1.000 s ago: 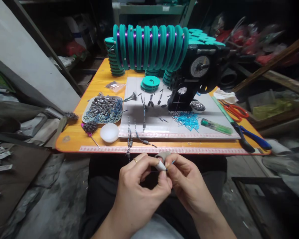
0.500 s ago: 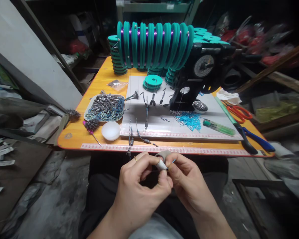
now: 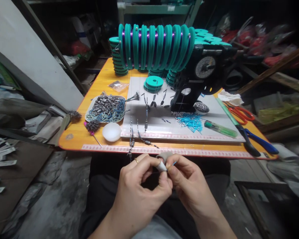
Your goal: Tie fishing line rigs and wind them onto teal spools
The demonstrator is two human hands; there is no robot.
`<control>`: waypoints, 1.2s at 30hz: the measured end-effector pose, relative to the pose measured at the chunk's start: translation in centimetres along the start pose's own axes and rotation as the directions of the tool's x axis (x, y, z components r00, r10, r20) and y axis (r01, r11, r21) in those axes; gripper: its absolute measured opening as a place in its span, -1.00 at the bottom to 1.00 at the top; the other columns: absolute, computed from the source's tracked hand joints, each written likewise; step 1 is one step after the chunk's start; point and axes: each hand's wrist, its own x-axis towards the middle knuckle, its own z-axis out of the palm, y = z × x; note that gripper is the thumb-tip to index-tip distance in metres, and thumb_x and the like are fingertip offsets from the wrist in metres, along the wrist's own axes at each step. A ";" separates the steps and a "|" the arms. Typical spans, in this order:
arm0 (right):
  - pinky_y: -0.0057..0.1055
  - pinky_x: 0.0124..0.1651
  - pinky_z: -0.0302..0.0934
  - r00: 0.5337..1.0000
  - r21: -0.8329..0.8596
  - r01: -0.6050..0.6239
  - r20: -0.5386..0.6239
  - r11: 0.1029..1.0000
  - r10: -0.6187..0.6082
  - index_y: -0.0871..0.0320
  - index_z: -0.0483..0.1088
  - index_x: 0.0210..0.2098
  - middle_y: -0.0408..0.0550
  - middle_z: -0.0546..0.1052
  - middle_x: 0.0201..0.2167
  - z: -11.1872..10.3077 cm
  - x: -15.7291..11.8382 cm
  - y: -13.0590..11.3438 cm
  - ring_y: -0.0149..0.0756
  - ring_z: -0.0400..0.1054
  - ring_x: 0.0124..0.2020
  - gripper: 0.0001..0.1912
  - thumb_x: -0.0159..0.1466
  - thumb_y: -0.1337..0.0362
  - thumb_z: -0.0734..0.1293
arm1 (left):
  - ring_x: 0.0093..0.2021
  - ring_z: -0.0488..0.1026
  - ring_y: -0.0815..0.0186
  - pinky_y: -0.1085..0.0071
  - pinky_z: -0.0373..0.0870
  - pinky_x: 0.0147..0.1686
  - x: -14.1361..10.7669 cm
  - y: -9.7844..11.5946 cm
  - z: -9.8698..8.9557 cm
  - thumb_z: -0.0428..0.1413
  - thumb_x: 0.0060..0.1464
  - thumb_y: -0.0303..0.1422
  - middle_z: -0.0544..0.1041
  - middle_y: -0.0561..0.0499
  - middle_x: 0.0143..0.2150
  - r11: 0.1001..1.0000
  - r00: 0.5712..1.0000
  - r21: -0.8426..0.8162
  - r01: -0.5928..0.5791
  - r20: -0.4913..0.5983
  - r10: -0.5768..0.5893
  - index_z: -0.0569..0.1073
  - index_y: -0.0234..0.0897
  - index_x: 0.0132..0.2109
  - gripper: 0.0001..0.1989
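My left hand (image 3: 142, 189), with a ring and a pale wrap on a fingertip, is closed in a pinch just below the table edge. What it pinches is too small to tell. Against its fingertips, my right hand (image 3: 186, 179) pinches a thin blue piece (image 3: 174, 163). Behind the hands, dark beaded rigs (image 3: 132, 142) hang on thin lines near the table's front edge. On the left, a tray (image 3: 86, 117) holds grey weights and thin blue-green pieces, with a white bowl (image 3: 111, 132) beside it. Blue strips (image 3: 191, 122) lie on the grey board (image 3: 164, 127).
A row of teal spools (image 3: 155, 48) hangs above the board from a black machine (image 3: 184, 89). To the right are a green tube (image 3: 220, 128), orange-handled scissors (image 3: 241, 114) and blue-handled pliers (image 3: 261, 141). A measuring tape (image 3: 201, 152) runs along the front edge.
The view has shifted slightly, so the table contents sit a little lower and further right. Both hands keep nearly the same pinching pose.
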 end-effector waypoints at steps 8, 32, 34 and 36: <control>-0.60 -0.34 0.18 0.997 0.047 -0.004 -0.082 0.999 0.008 0.13 0.43 -0.39 -0.19 0.38 -0.50 0.9 -0.2 0.5 -0.49 0.26 -0.44 -0.88 0.21 0.23 0.41 | -0.48 0.33 0.45 0.55 0.27 -0.51 -0.2 -0.6 0.5 0.08 0.00 -0.58 0.40 0.11 -0.44 1.000 0.998 0.019 -0.023 -0.051 0.024 0.41 -0.25 -0.33 -0.86; -0.48 -0.25 0.26 0.979 0.231 -0.022 -0.193 0.973 0.068 0.11 0.46 -0.38 -0.10 0.47 -0.37 2.5 -0.4 1.7 -0.40 0.30 -0.39 -0.90 0.18 0.23 0.43 | -0.53 0.24 0.45 0.55 0.21 -0.58 -0.7 -1.6 1.2 0.10 0.00 -0.57 0.32 0.12 -0.46 0.998 0.987 0.032 -0.050 -0.151 0.055 0.40 -0.22 -0.31 -0.86; -0.48 -0.23 0.26 0.980 0.248 -0.025 -0.184 0.968 0.072 0.12 0.46 -0.38 -0.10 0.47 -0.36 2.6 -0.4 1.7 -0.40 0.31 -0.37 -0.90 0.19 0.24 0.42 | -0.53 0.24 0.45 0.55 0.22 -0.58 -0.8 -1.6 1.3 0.10 0.00 -0.57 0.33 0.12 -0.45 0.998 0.986 0.037 -0.049 -0.161 0.054 0.40 -0.22 -0.31 -0.85; -0.48 -0.22 0.26 0.981 0.262 -0.023 -0.182 0.965 0.072 0.12 0.47 -0.37 -0.10 0.47 -0.36 2.6 -0.4 1.8 -0.40 0.31 -0.36 -0.91 0.19 0.24 0.43 | -0.54 0.23 0.46 0.55 0.21 -0.59 -0.8 -1.7 1.3 0.10 -0.01 -0.57 0.33 0.12 -0.45 0.998 0.984 0.039 -0.047 -0.168 0.053 0.40 -0.22 -0.31 -0.85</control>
